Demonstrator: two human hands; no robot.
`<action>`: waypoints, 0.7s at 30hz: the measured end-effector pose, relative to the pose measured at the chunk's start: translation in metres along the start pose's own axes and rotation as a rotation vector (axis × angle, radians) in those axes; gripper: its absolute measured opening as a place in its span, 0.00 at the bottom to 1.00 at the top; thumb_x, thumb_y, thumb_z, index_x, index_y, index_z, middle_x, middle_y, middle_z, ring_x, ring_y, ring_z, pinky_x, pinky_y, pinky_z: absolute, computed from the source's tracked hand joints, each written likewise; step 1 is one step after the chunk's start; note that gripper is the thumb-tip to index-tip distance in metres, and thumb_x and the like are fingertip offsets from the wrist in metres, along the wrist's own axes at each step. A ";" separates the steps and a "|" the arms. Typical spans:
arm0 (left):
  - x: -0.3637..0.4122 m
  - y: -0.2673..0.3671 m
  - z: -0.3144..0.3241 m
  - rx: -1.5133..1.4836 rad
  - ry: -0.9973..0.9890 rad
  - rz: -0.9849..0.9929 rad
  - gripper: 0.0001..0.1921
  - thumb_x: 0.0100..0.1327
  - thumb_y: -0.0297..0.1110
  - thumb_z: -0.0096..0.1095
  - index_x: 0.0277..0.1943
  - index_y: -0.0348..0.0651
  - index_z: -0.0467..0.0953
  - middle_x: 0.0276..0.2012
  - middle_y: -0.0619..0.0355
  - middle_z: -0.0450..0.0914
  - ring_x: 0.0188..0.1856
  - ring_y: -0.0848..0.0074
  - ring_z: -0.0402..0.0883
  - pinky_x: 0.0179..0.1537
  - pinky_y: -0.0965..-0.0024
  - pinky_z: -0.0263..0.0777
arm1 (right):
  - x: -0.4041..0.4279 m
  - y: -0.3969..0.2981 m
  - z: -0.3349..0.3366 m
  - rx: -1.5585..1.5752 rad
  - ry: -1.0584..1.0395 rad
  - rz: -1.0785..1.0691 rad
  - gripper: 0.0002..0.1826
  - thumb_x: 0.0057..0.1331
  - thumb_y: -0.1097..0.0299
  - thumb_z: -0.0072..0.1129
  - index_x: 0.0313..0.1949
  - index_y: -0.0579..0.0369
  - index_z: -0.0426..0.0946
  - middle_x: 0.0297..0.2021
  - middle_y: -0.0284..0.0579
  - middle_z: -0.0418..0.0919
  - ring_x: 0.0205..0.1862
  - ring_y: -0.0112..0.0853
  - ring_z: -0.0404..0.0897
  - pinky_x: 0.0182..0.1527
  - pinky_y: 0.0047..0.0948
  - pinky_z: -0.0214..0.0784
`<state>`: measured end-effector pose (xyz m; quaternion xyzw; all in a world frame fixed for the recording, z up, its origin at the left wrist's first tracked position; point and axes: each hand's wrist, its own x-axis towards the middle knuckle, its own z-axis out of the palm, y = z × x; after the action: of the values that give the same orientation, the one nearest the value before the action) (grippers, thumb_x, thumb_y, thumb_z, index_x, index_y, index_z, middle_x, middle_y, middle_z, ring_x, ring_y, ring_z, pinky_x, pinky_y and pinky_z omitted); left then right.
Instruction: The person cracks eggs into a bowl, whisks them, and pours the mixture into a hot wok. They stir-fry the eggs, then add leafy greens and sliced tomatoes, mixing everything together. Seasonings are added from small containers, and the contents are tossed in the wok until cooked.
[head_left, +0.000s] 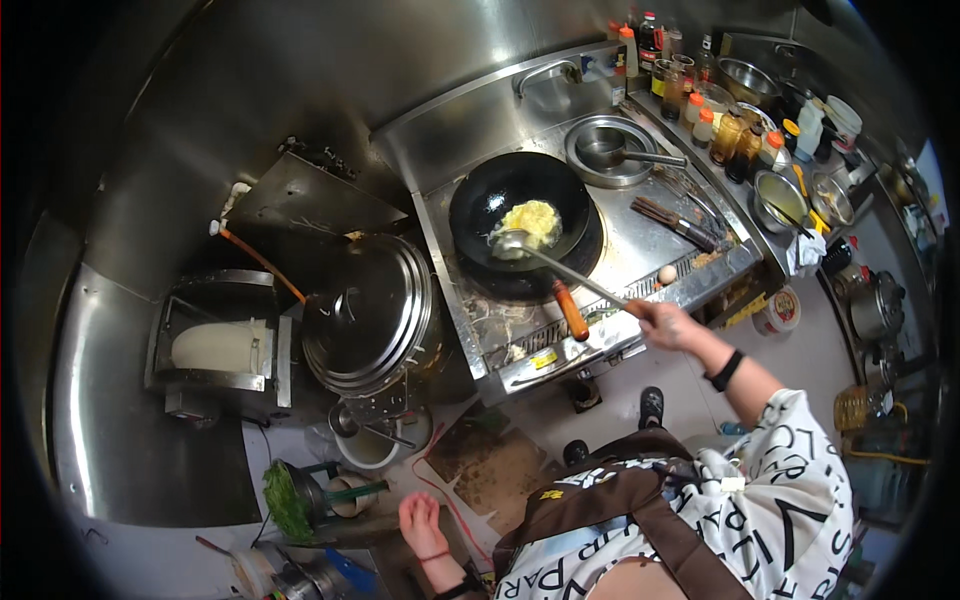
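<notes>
My right hand (667, 325) grips the end of a long-handled metal ladle (577, 277). The ladle's bowl rests inside a black wok (480, 187), against the near-left edge of yellow scrambled egg (534, 219) lying in the bottom. The wok sits on a burner of a stainless-steel range (630, 225), and its wooden handle (571, 311) points toward me over the front edge. Low and away from the range, my left hand (422, 525) hangs with loosely curled fingers and nothing visible in it.
A large lidded pot (367, 315) stands left of the range. Behind the wok, a saucepan (600, 146) rests in a metal basin (574, 161). One whole egg (667, 274) lies by the front grate. Several seasoning bottles (727, 139) crowd the right shelf. Leafy greens (283, 502) are lower left.
</notes>
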<state>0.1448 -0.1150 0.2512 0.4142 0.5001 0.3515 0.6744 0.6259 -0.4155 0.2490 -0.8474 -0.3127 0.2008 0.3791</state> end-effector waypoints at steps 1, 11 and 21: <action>0.005 -0.015 -0.035 0.005 0.066 -0.033 0.08 0.65 0.27 0.59 0.47 0.40 0.73 0.41 0.52 0.79 0.41 0.70 0.79 0.46 0.66 0.76 | -0.009 0.004 -0.015 -0.145 0.000 0.055 0.20 0.61 0.73 0.51 0.54 0.54 0.73 0.39 0.57 0.81 0.43 0.51 0.81 0.49 0.39 0.73; 0.026 -0.024 0.009 -0.269 -0.222 -0.147 0.07 0.65 0.27 0.59 0.45 0.40 0.73 0.40 0.53 0.79 0.41 0.71 0.78 0.48 0.63 0.75 | 0.068 -0.068 0.050 0.073 0.052 0.242 0.17 0.67 0.63 0.50 0.52 0.56 0.76 0.22 0.48 0.78 0.14 0.31 0.73 0.20 0.34 0.69; 0.014 -0.092 -0.089 -0.249 0.103 -0.194 0.05 0.63 0.24 0.56 0.42 0.40 0.74 0.35 0.55 0.79 0.36 0.71 0.78 0.41 0.65 0.76 | 0.025 -0.027 -0.041 -0.251 0.222 0.109 0.18 0.63 0.64 0.55 0.49 0.61 0.78 0.41 0.61 0.81 0.47 0.51 0.80 0.50 0.38 0.72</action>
<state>0.0680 -0.1217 0.1478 0.2584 0.5242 0.3649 0.7248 0.6575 -0.4061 0.2929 -0.9208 -0.2450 0.0856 0.2911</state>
